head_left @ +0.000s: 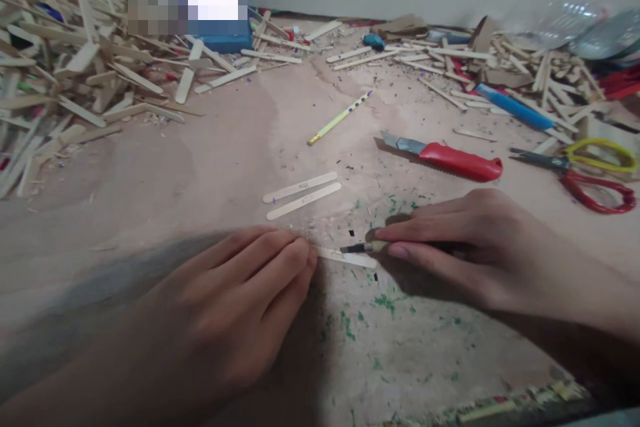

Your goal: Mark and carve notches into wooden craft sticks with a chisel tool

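My left hand [245, 300] is closed over the left end of a wooden craft stick [357, 259], pressing it to the wooden tabletop. My right hand [450, 247] pinches a small cutting tool [379, 246] with a short dark blade. The blade's tip is at the stick's upper side, right of my left fingertips. Two more sticks lie side by side just beyond my hands, an upper one [300, 187] and a lower one [303, 201], both with small drawn marks. My left fingers hide the held stick's left end.
Craft sticks are heaped at the back left [85, 67] and back right [530, 73]. A yellow pencil [339, 119], a red utility knife [460, 160], red-and-yellow scissors [565, 163] and a blue cutter [515, 107] lie beyond my hands. Green scraps [385, 303] dot the tabletop [215, 153].
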A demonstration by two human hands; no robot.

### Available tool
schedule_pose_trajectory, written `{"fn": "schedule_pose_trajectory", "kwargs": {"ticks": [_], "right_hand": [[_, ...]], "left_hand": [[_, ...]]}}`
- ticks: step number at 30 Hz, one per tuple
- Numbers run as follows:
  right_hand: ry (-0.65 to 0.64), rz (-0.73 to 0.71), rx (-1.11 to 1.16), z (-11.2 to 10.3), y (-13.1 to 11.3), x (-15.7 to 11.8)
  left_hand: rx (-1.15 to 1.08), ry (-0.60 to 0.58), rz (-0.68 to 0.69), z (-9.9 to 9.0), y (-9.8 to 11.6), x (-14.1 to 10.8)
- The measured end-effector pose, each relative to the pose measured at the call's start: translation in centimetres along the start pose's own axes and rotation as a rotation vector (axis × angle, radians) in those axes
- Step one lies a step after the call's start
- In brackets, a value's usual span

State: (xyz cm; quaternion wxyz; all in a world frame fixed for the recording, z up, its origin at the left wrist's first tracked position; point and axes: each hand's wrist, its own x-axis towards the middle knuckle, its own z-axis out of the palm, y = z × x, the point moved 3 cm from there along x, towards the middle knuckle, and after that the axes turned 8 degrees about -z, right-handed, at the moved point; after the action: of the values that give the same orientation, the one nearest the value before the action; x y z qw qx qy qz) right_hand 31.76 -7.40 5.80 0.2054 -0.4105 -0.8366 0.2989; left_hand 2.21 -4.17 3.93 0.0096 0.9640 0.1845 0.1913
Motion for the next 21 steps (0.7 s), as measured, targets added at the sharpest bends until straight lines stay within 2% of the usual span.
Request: {"fn": "schedule_pose_trajectory", "kwargs": {"ticks": [3, 9, 21], "right_hand": [[-0.026, -0.018, 0.047, 0.3, 0.0, 0.1], [0.001, -0.01, 0.08, 0.8, 0.1, 0.2], [0.008, -0.039, 0.069, 1.2, 0.5, 0.0]], "left_hand": [[-0.001, 0.013, -0.031, 0.2, 0.0, 0.1], [-0.02, 0.054, -0.051, 0.3, 0.3, 0.6], [-0.061, 0.057, -0.068, 0.7, 0.5, 0.0]]}}
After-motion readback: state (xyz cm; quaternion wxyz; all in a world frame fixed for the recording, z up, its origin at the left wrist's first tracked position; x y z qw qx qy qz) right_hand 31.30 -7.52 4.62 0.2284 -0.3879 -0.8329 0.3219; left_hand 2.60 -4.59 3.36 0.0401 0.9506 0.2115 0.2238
